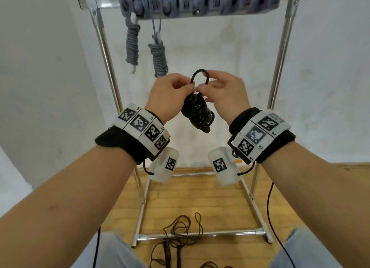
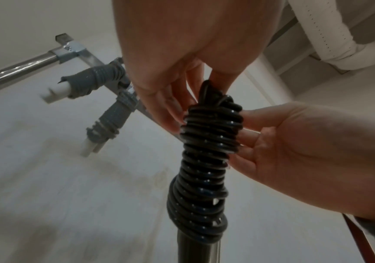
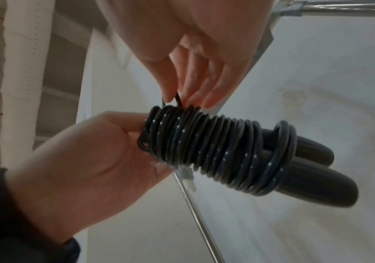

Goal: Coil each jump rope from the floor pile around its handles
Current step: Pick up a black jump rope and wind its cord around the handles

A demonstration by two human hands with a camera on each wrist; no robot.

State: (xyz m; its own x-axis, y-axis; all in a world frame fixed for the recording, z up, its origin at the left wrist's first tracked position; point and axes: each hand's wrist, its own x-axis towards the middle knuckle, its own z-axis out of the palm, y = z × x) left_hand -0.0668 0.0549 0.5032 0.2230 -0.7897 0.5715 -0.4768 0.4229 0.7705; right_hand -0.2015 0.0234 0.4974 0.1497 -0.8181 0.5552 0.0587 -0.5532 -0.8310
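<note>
I hold the black jump rope point(image 1: 197, 112) in the air in front of the metal rack point(image 1: 280, 53), its cord wound in tight turns round the two handles point(image 3: 312, 167), which lie side by side and stick out bare at the lower end. My left hand point(image 1: 170, 95) pinches the top of the bundle; my right hand point(image 1: 224, 93) pinches the short end loop point(image 1: 200, 76) standing above the coil. Finding: winding looks complete, and the step in hand is securing this loop. To do it well, I judge that I should keep the left pinch firm on the uppermost turns so none slackens, and keep the loop small. Two grey ropes point(image 1: 132, 45) hang coiled on the rack; a brown rope point(image 1: 180, 229) lies loose on the floor, not yet coiled.
</note>
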